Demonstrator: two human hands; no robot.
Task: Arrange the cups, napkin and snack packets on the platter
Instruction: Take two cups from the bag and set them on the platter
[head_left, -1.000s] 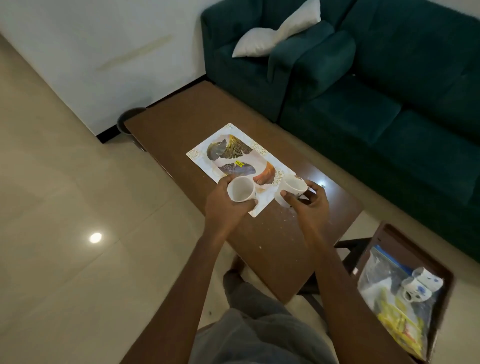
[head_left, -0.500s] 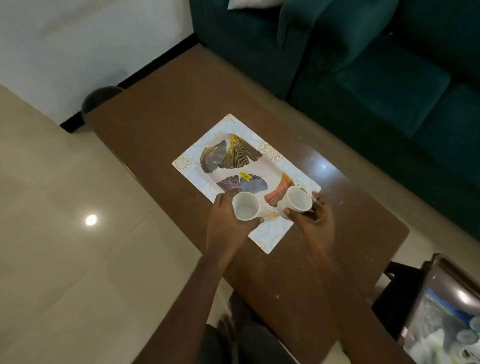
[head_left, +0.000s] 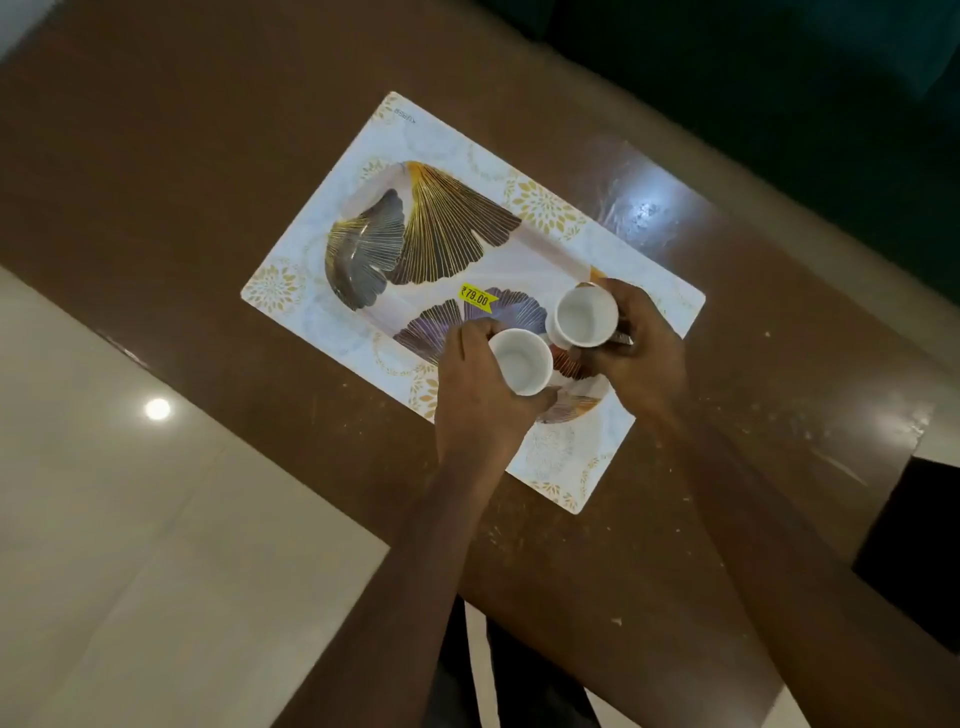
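A rectangular white platter (head_left: 415, 156) with gold and purple leaf prints and a yellow price sticker lies on the brown table (head_left: 182, 156). My left hand (head_left: 475, 395) grips a small white cup (head_left: 519, 361) over the platter's near right part. My right hand (head_left: 641, 348) grips a second white cup (head_left: 587, 317) just beyond it, also over the platter. Both cups are upright and empty. I cannot tell whether they touch the platter. No napkin or snack packets are in view.
The table's left edge runs diagonally beside the pale tiled floor (head_left: 130, 519), which shows a light reflection. A dark green sofa (head_left: 779, 62) borders the table's far side. A dark object (head_left: 914, 551) stands at the right past the table's end.
The view has closed in and tilted down onto the platter. Both hands have carried the cups further over its right part.
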